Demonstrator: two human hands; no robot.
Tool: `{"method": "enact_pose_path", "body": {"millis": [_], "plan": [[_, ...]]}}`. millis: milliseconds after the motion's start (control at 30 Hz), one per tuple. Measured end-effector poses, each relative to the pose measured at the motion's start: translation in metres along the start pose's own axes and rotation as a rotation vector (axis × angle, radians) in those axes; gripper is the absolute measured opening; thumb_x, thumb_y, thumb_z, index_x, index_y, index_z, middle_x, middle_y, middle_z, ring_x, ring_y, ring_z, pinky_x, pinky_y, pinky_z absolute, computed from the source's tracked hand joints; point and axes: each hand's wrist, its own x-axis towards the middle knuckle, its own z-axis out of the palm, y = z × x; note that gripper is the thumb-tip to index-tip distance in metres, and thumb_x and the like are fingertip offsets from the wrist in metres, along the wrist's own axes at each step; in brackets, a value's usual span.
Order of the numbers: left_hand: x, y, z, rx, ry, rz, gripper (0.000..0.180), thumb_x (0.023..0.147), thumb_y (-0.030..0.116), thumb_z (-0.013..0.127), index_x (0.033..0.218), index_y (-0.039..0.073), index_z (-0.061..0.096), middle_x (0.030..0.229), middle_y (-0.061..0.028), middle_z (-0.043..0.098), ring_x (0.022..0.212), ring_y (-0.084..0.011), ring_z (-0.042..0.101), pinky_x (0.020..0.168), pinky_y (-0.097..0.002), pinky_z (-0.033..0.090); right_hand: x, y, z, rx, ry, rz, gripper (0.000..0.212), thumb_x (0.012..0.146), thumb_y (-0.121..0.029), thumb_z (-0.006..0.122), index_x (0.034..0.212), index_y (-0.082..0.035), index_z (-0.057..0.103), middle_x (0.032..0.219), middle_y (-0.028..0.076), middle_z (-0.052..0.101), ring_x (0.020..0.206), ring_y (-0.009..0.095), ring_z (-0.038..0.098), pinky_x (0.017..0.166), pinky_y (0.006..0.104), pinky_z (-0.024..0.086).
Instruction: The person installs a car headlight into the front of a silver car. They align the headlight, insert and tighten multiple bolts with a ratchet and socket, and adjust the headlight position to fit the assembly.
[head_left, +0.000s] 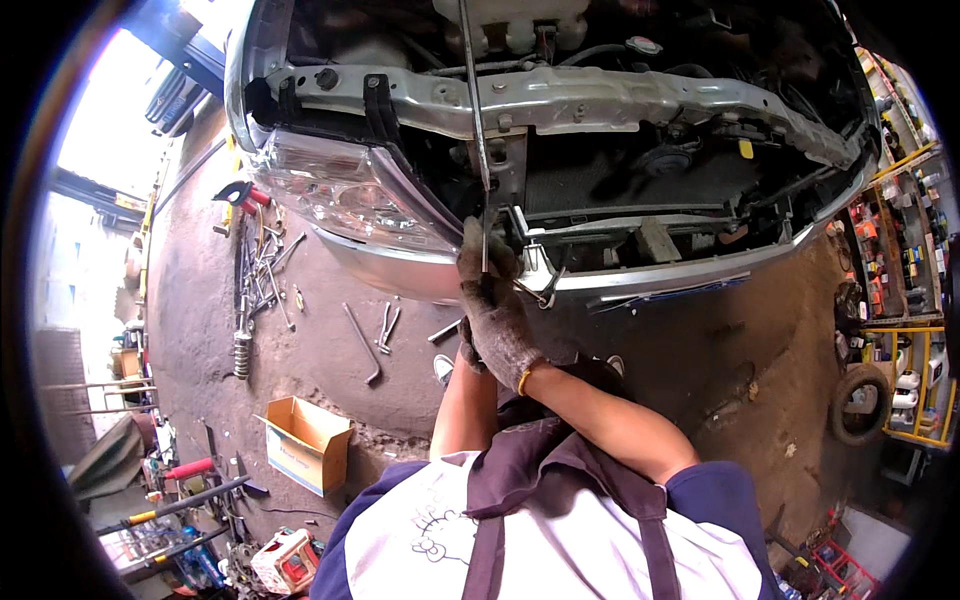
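The person's right hand (497, 318), in a grey work glove, reaches up and forward to the stripped front of a silver car (560, 100), its fingers (478, 255) wrapped shut around the lower end of a long thin metal rod (474, 110) that runs almost straight up past the grey upper crossmember (600, 95) and out of the top of the view. The grip sits just right of the headlight (350, 190) and just above the loosened bumper edge (640, 275). The left hand (470, 352) is mostly hidden behind the right wrist; only a few dark-gloved fingers show below it, and whether they are closed on anything cannot be told. Both forearms rise from the lower edge and cross near the wrists, the right one angled in from the right with its elbow bent and a yellow band at the wrist. The rod looks slender and is held only at its low end, so a slip of the gloved grip could let it swing against the headlight lens or drop into the engine bay. The crossed arms leave little room to correct such a slip. Wrenches (375, 335) and other loose tools lie scattered on the concrete floor (680, 350) to the left, near a cardboard box (305, 440), and a backward step could land on them.
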Motion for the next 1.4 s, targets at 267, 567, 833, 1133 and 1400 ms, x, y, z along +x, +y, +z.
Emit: {"method": "enact_pose_path", "body": {"millis": [267, 567, 833, 1133, 1400], "plan": [[-0.018, 0.014, 0.0, 0.291, -0.241, 0.377, 0.039, 0.108, 0.026, 0.044, 0.143, 0.008, 0.046, 0.072, 0.0042, 0.044, 0.062, -0.0073, 0.036, 0.055, -0.0232, 0.03, -0.003, -0.001, 0.008, 0.139, -0.045, 0.081, 0.029, 0.099, -0.034, 0.06, 0.109, -0.007, 0.054, 0.067, 0.009, 0.059, 0.049, 0.023, 0.057, 0.046, 0.0371, 0.046], [-0.013, 0.0, -0.009, -0.024, -0.162, 0.1, 0.04, 0.106, 0.024, 0.05, 0.141, 0.005, 0.047, 0.077, 0.0031, 0.045, 0.065, -0.0078, 0.039, 0.058, -0.0226, 0.034, -0.003, 0.006, 0.006, 0.013, 0.045, -0.109, 0.041, 0.099, -0.034, 0.058, 0.13, -0.009, 0.048, 0.077, 0.013, 0.061, 0.055, 0.024, 0.061, 0.049, 0.0368, 0.048], [0.018, -0.024, -0.05, 0.166, -0.391, 0.245, 0.042, 0.103, 0.015, 0.051, 0.143, 0.007, 0.044, 0.091, 0.003, 0.049, 0.076, -0.009, 0.046, 0.066, -0.023, 0.042, 0.014, 0.033, -0.001, -0.25, 0.031, -0.375, 0.053, 0.099, -0.044, 0.055, 0.128, 0.001, 0.051, 0.103, 0.024, 0.064, 0.093, 0.037, 0.065, 0.078, 0.0436, 0.05], [0.011, -0.002, -0.038, 0.149, -0.309, 0.032, 0.023, 0.102, 0.028, 0.052, 0.118, 0.011, 0.053, 0.079, 0.0054, 0.048, 0.064, -0.0064, 0.044, 0.055, -0.0222, 0.038, 0.004, 0.008, 0.001, -0.152, -0.037, -0.127, 0.057, 0.097, -0.046, 0.055, 0.124, 0.004, 0.054, 0.102, 0.029, 0.066, 0.101, 0.046, 0.063, 0.085, 0.0516, 0.048], [0.038, 0.003, -0.024, -0.064, -0.183, -0.292, 0.032, 0.102, 0.043, 0.053, 0.092, 0.014, 0.061, 0.065, 0.0066, 0.048, 0.052, -0.004, 0.041, 0.043, -0.0221, 0.032, -0.013, -0.017, -0.024, 0.113, -0.188, 0.189, 0.04, 0.099, -0.038, 0.059, 0.116, -0.002, 0.058, 0.085, 0.011, 0.063, 0.065, 0.022, 0.058, 0.056, 0.0375, 0.046]]}}
